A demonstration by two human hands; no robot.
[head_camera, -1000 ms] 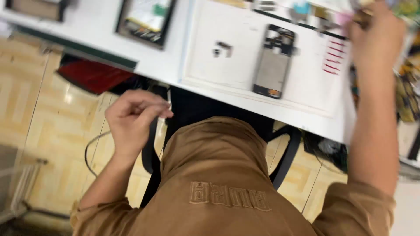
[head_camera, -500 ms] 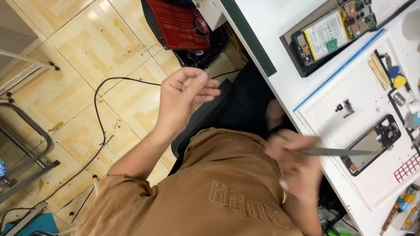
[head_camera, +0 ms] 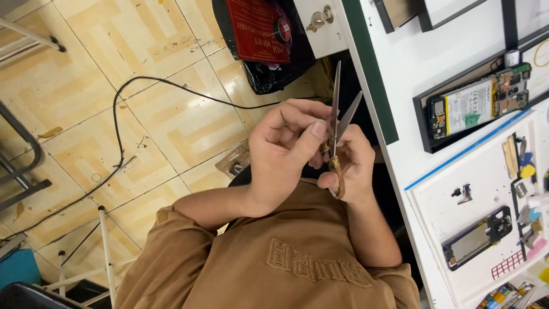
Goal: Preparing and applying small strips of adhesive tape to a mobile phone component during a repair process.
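Both my hands are raised in front of my brown shirt, over my lap. My right hand [head_camera: 359,167] grips a pair of scissors [head_camera: 335,103] by their golden handles. The blades point away from me and stand slightly apart. My left hand [head_camera: 283,146] is closed beside the blades, its thumb and fingers pinched right at them. Whatever it pinches is too small to make out.
A white workbench [head_camera: 400,63] runs along the right, carrying an opened phone with battery and circuit board [head_camera: 477,106] in a black tray. A stripped phone frame [head_camera: 477,237] lies on a white mat with small tools. A black cable [head_camera: 123,143] crosses the tiled floor. A black bag [head_camera: 269,74] sits under the bench.
My right hand came off the bench with the scissors and rose to meet my left hand. The view swung toward the floor and my lap.
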